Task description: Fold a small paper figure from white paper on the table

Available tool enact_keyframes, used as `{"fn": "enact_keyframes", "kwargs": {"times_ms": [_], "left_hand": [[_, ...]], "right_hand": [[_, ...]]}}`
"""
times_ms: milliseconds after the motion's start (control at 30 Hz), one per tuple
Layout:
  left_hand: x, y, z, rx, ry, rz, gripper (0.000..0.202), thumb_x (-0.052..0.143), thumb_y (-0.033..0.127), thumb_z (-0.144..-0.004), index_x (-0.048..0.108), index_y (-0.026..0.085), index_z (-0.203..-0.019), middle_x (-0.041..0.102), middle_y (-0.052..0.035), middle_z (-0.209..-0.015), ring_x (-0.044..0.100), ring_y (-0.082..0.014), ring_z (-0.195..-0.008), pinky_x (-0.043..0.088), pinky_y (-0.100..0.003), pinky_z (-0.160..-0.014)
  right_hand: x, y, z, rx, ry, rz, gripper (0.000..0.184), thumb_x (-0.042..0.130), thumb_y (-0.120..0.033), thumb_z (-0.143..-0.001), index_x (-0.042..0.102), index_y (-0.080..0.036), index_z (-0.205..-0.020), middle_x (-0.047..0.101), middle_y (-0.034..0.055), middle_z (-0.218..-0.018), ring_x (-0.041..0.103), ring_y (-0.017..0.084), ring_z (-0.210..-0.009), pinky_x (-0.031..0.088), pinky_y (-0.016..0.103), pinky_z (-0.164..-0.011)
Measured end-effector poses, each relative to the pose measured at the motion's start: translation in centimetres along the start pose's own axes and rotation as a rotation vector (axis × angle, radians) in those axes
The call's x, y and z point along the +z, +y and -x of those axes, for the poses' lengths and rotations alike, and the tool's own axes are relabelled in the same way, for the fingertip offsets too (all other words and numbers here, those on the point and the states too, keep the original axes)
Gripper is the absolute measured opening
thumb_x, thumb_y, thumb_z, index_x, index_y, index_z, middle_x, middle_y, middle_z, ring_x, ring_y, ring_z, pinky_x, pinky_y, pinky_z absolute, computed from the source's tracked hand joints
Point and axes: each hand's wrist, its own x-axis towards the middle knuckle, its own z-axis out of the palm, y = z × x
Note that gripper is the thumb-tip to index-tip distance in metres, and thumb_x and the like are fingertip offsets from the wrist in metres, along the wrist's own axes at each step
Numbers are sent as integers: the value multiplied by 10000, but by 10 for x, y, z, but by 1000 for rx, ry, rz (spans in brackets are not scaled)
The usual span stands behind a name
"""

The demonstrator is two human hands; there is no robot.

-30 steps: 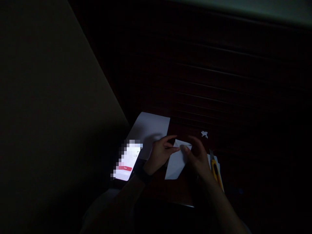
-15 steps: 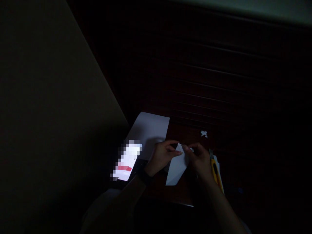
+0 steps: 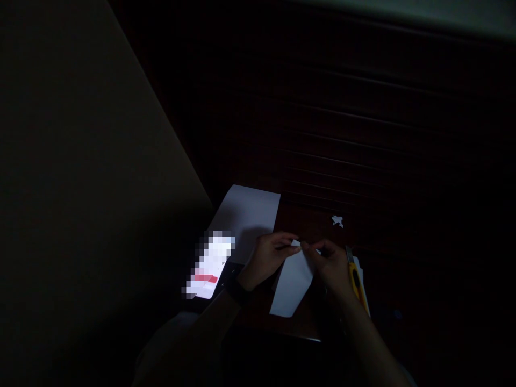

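Note:
A folded piece of white paper [image 3: 293,285] is held up between my two hands over a dark wooden table [image 3: 274,321]. My left hand [image 3: 269,258], with a dark band at the wrist, pinches its upper left edge between thumb and fingers. On the other side, my right hand [image 3: 329,264] grips the paper's top near the upper right corner, its thumb and forefinger pressed together. The fingertips of both hands nearly meet at the top edge. Dim light hides the details of the folds.
A larger white sheet [image 3: 253,209] lies behind my left hand. Left of that hand glows a phone [image 3: 212,266], its screen blurred. A yellow utility knife [image 3: 357,282] rests on white paper to the right. Beyond my right hand sits a small white paper scrap [image 3: 337,221].
The paper's lower end has swung slightly down and left, and its face now looks flatter, without the visible bottom crease. Both hands keep nearly the same place.

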Motion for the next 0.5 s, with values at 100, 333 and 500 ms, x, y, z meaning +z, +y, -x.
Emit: {"fn": "enact_keyframes", "kwargs": {"times_ms": [100, 333, 500], "left_hand": [[-1, 0, -1, 1, 9, 24, 264, 640, 322, -713, 635, 150, -913, 674, -76, -880, 636, -178, -815, 510, -286, -726], [-2, -2, -1, -9, 3, 26, 260, 650, 324, -707, 629, 146, -895, 679, -75, -851, 643, -180, -790, 516, -285, -697], [-2, -1, -1, -18, -8, 26, 238, 653, 297, -707, 632, 149, -891, 681, -74, -857, 642, -180, -797, 517, -285, -701]], "right_hand": [[-2, -1, 0, -4, -32, 4, 260, 675, -424, -656, 614, -172, -638, 582, -4, -582, 482, 121, -502, 351, 221, -436], [-4, 0, -1, -6, -45, 30, 246, 678, -411, -661, 611, -175, -643, 570, -14, -581, 459, 108, -493, 327, 214, -429], [-4, -1, -1, -30, -35, 15, 247, 678, -407, -664, 605, -172, -637, 567, -10, -584, 465, 114, -505, 341, 221, -445]]}}
